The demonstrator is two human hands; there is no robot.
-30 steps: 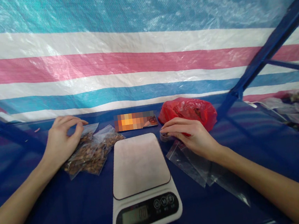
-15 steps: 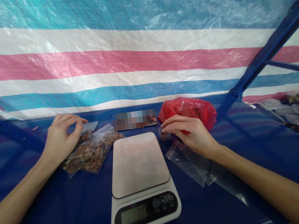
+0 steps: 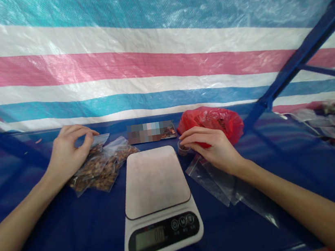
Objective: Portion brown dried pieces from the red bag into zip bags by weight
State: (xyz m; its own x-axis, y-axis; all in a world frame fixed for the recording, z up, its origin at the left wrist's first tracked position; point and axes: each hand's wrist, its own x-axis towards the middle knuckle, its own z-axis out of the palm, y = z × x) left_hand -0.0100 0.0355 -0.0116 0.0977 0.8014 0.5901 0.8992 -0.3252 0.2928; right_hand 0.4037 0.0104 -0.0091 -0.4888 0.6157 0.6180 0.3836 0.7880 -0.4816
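My left hand (image 3: 70, 148) rests over clear zip bags (image 3: 99, 171) filled with brown nut-like pieces, its fingers loosely curved and the thumb a little apart from them. Nothing shows in its grasp. To the right, the fingers of my right hand (image 3: 212, 146) close at the rim of a small clear cup (image 3: 183, 149). The cup stands beside the scale, and the hand partly covers it. Between my hands lies a white kitchen scale (image 3: 156, 180) with a bare plate; its display appears to read 0.0. Under my right wrist lie flat clear zip bags (image 3: 210, 179).
Behind my right hand sits a red plastic bag (image 3: 211, 119) with brown contents. A phone-like flat object (image 3: 168, 130), partly blurred, lies behind the scale. Blue metal bars (image 3: 289, 68) slant up at the sides. A striped tarp (image 3: 134, 64) hangs behind the blue table (image 3: 86, 239).
The view has tilted slightly. Both hands stay in nearly the same places, the right still at the small cup. The scale and bags have not moved.
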